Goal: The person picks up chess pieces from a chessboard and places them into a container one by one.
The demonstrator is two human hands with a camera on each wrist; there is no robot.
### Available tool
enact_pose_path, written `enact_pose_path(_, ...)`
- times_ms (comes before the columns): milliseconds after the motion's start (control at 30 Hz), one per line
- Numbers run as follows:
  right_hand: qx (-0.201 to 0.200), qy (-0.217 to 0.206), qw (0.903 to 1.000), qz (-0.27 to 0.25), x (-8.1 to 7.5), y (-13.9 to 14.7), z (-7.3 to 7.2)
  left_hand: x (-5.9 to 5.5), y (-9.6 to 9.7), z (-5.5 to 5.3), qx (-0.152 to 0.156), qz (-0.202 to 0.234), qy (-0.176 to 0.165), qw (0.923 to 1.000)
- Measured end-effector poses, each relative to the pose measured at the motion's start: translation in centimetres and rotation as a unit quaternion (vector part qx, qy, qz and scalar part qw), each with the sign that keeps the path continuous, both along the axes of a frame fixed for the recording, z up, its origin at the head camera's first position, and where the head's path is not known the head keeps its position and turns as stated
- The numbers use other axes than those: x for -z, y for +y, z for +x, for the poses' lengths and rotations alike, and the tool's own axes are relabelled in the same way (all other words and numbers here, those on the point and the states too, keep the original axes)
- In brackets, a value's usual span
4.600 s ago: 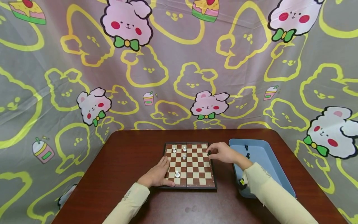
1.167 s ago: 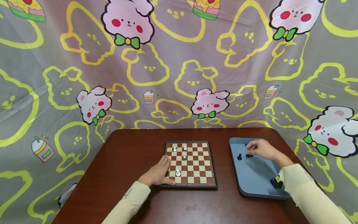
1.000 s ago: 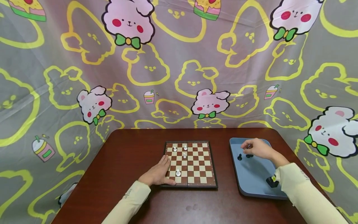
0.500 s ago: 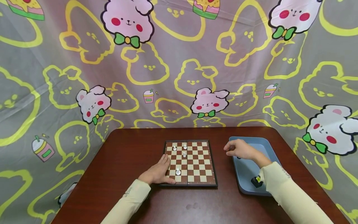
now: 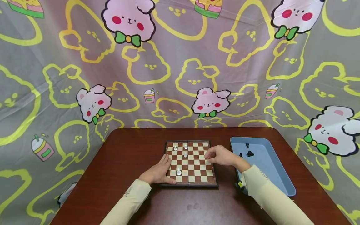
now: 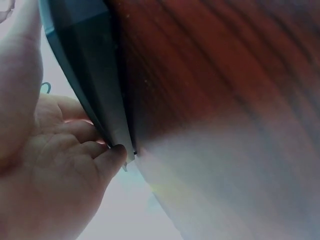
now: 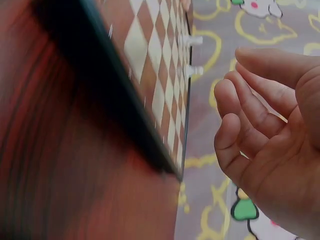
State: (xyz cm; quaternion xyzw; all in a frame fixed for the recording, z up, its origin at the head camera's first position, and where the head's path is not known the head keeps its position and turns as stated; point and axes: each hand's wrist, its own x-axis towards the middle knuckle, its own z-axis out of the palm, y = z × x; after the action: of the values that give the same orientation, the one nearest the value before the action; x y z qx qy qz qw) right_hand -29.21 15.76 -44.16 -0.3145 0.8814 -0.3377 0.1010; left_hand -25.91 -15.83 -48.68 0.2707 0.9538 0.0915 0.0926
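In the head view a brown-and-cream chessboard (image 5: 200,171) with a dark rim lies flat. Several white chess pawns stand on its left half, among them a near pawn (image 5: 178,172) and a far pawn (image 5: 186,147). My left hand (image 5: 157,172) rests along the board's left side, thumb at the front corner; its fingertips (image 6: 118,151) touch the black rim in the left wrist view. Over the right edge is my right hand (image 5: 222,155), fingers loosely bent. The right wrist view shows a gap between thumb and fingers (image 7: 227,95), nothing held.
A blue tray (image 5: 277,165) sits right of the board with several black chess pieces (image 5: 250,153) toward its far left. My right forearm crosses its near left side. A patterned curtain (image 5: 174,68) rises behind the brown table (image 5: 132,147).
Several seconds ago my right hand held a black piece at the board's right edge. Later it was over the tray; now it has come back left to the board's edge, without one. Left hand stays put.
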Motion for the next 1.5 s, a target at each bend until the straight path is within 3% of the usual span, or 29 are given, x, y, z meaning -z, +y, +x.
enact_pose_path(467,-0.076,-0.004,0.997,0.011,1.0,-4.6,0.7,0.1,0.3,-0.2,0.003,-0.002,0.005,1.0)
enact_pose_path(667,-0.079,0.004,0.9968,0.0,1.2,-5.9,0.8,0.1,0.2,-0.3,0.0,0.0,0.011,0.9999)
enact_pose_path(1033,-0.078,-0.021,0.9967,-0.008,2.1,-8.5,1.1,0.1,-0.1,-0.2,-0.008,-0.003,-0.001,1.0)
enact_pose_path(1300,-0.092,0.03,0.9953,0.005,3.4,-9.5,0.8,0.5,0.0,-0.3,-0.002,-0.003,0.003,1.0)
enact_pose_path(1500,-0.101,0.013,0.9947,0.016,3.4,-10.2,0.9,0.4,-0.1,-0.2,0.003,-0.011,0.008,0.9999)
